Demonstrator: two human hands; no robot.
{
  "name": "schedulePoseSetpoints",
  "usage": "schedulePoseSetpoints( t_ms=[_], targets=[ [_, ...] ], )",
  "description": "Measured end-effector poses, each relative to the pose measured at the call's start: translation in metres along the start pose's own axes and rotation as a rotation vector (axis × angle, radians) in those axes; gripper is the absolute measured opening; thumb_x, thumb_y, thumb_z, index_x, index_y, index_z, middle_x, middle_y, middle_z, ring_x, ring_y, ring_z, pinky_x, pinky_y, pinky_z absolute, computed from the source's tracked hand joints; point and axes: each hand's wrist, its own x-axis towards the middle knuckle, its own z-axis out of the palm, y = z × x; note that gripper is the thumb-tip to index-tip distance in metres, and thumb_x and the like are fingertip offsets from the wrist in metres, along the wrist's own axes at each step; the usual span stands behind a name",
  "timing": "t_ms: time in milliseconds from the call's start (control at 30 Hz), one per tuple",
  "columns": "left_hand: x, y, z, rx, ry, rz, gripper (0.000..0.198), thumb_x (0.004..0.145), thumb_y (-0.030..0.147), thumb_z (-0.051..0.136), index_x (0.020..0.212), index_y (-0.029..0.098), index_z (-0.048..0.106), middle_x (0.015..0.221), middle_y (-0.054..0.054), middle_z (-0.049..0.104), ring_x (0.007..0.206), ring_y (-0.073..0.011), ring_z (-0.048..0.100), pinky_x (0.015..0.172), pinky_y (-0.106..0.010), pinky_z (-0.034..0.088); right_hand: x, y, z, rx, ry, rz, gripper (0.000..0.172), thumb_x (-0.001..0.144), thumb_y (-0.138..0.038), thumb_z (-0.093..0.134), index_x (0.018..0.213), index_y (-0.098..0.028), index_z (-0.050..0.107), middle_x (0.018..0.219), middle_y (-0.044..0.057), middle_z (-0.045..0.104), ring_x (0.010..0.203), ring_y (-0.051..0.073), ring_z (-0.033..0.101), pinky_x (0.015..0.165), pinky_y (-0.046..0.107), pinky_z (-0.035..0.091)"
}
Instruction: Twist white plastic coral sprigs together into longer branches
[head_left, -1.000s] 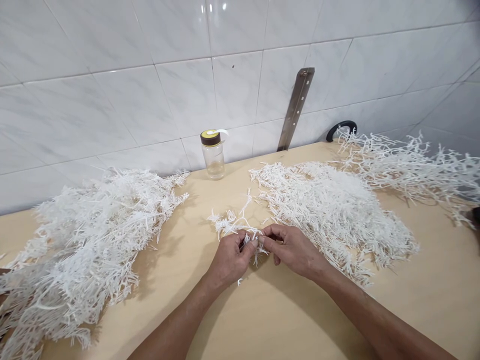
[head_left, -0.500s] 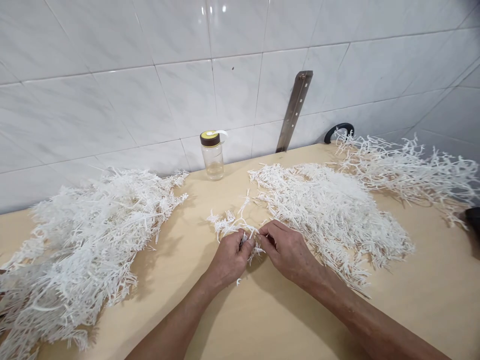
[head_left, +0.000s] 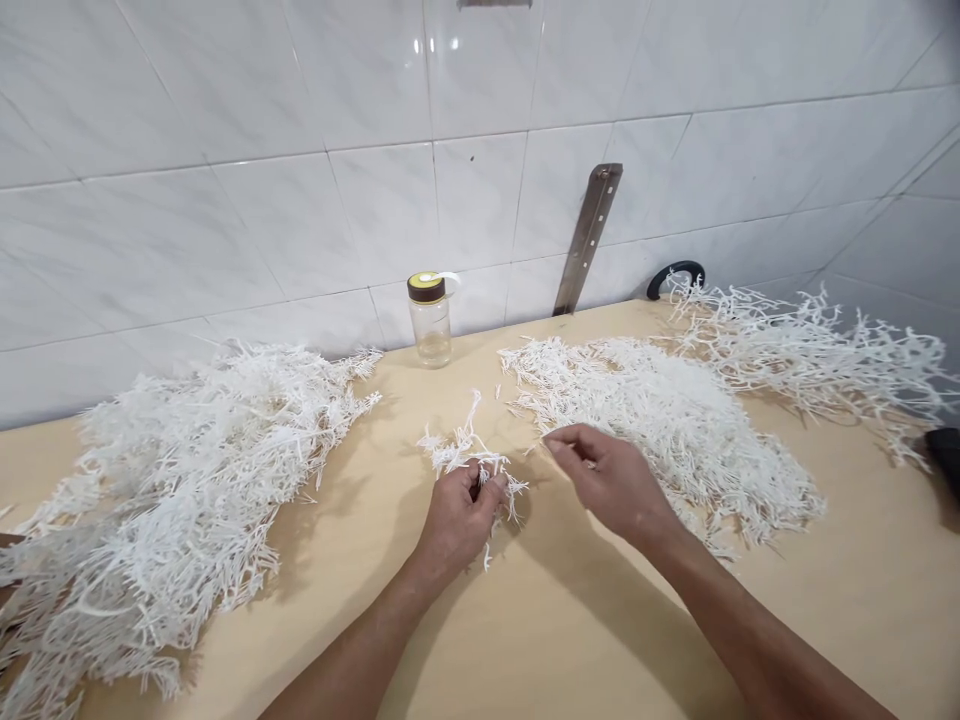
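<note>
My left hand (head_left: 459, 515) is closed round a white, branching plastic-looking sprig (head_left: 463, 452), its thin twigs sticking out above and below the fingers. To the right, apart from the sprig, my right hand (head_left: 616, 482) has thumb and forefinger pinched together. Whether a small bit is between those fingertips I cannot make out. Just beyond that hand lies a flat heap of short white twig pieces (head_left: 645, 405). On the left side of the table spreads a larger pile of white branched sprigs (head_left: 217, 470).
A clear bottle (head_left: 430, 325) with a dark and yellow lid stands at the back of the wooden table (head_left: 465, 650). Bare white branches (head_left: 817, 345) lie at the far right, near a black curved handle (head_left: 676, 275). A metal strip (head_left: 589, 240) leans against the tiled wall.
My right hand has pulled away from the sprig to the right, toward the heap of short pieces. My left hand keeps its hold. The view has tilted slightly upward.
</note>
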Motion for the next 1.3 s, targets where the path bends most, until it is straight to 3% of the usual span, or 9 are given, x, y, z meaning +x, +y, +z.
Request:
schedulePoseSetpoints(
  t_ms=[67, 133, 400, 667, 933, 1067, 1133, 1233, 1300],
  targets=[
    [0.001, -0.001, 0.000, 0.019, -0.002, 0.015, 0.032, 0.086, 0.043, 0.055, 0.068, 0.016, 0.057, 0.061, 0.001, 0.051, 0.056, -0.0112, 0.046, 0.056, -0.024, 0.036, -0.005, -0.007, 0.009, 0.096, -0.191, 0.035, 0.031, 0.089, -0.044, 0.051, 0.092, -0.020, 0.069, 0.075, 0.003, 0.068, 0.061, 0.016, 0.060, 0.056, 0.027, 0.046],
    [0.001, -0.003, 0.000, 0.030, -0.007, 0.027, 0.032, 0.085, 0.044, 0.056, 0.070, 0.015, 0.058, 0.063, 0.001, 0.053, 0.059, -0.0120, 0.048, 0.058, -0.024, 0.037, -0.008, -0.012, 0.017, 0.126, -0.268, 0.047, 0.029, 0.088, -0.042, 0.052, 0.090, -0.020, 0.071, 0.074, 0.003, 0.069, 0.062, 0.016, 0.061, 0.055, 0.026, 0.046],
    [0.001, -0.009, 0.002, 0.123, -0.002, 0.040, 0.032, 0.086, 0.043, 0.055, 0.069, 0.016, 0.057, 0.061, 0.000, 0.051, 0.058, -0.0126, 0.048, 0.055, -0.024, 0.037, -0.011, -0.009, 0.021, 0.131, -0.317, 0.082, 0.023, 0.085, -0.034, 0.055, 0.083, -0.020, 0.073, 0.070, 0.000, 0.069, 0.050, 0.011, 0.054, 0.049, 0.024, 0.041],
    [0.001, -0.009, 0.001, 0.068, -0.049, 0.059, 0.031, 0.089, 0.038, 0.052, 0.070, 0.015, 0.058, 0.068, -0.001, 0.055, 0.064, -0.0131, 0.051, 0.061, -0.024, 0.039, -0.010, -0.009, 0.023, 0.098, -0.304, 0.052, 0.020, 0.086, -0.034, 0.057, 0.082, -0.021, 0.072, 0.069, -0.001, 0.068, 0.052, 0.012, 0.055, 0.052, 0.024, 0.042],
    [-0.001, -0.004, 0.002, 0.256, -0.008, 0.081, 0.028, 0.089, 0.037, 0.048, 0.068, 0.019, 0.047, 0.059, 0.003, 0.043, 0.055, -0.0119, 0.041, 0.055, -0.025, 0.031, -0.015, -0.011, 0.026, -0.092, -0.168, -0.190, 0.014, 0.086, -0.020, 0.053, 0.079, -0.020, 0.065, 0.074, 0.001, 0.067, 0.063, 0.014, 0.058, 0.062, 0.026, 0.043],
    [0.000, -0.003, 0.001, 0.358, -0.067, 0.129, 0.025, 0.090, 0.033, 0.045, 0.068, 0.020, 0.042, 0.060, 0.003, 0.043, 0.056, -0.0125, 0.040, 0.056, -0.026, 0.031, -0.018, -0.010, 0.029, -0.157, -0.124, -0.285, 0.013, 0.084, -0.017, 0.051, 0.074, -0.019, 0.059, 0.071, 0.002, 0.062, 0.060, 0.013, 0.054, 0.059, 0.025, 0.041],
    [0.000, -0.002, 0.000, 0.338, -0.096, 0.137, 0.025, 0.090, 0.031, 0.044, 0.068, 0.020, 0.041, 0.063, 0.003, 0.045, 0.059, -0.0129, 0.042, 0.057, -0.026, 0.033, -0.018, -0.011, 0.030, -0.163, -0.140, -0.239, 0.012, 0.082, -0.017, 0.051, 0.072, -0.019, 0.058, 0.069, 0.001, 0.061, 0.060, 0.013, 0.053, 0.058, 0.025, 0.041],
    [0.000, -0.001, 0.000, 0.288, -0.113, 0.141, 0.024, 0.090, 0.032, 0.044, 0.069, 0.020, 0.042, 0.064, 0.003, 0.045, 0.061, -0.0131, 0.043, 0.058, -0.026, 0.034, -0.016, -0.013, 0.031, -0.099, -0.234, -0.052, 0.012, 0.081, -0.020, 0.052, 0.070, -0.020, 0.057, 0.063, -0.001, 0.060, 0.055, 0.013, 0.053, 0.052, 0.024, 0.039],
    [-0.001, -0.001, -0.001, 0.235, -0.126, 0.137, 0.023, 0.090, 0.033, 0.045, 0.071, 0.020, 0.043, 0.064, 0.003, 0.045, 0.060, -0.0125, 0.043, 0.058, -0.026, 0.034, -0.013, -0.011, 0.030, -0.085, -0.215, 0.021, 0.012, 0.080, -0.022, 0.052, 0.069, -0.020, 0.057, 0.061, -0.001, 0.060, 0.054, 0.014, 0.053, 0.051, 0.025, 0.039]
  ],
)
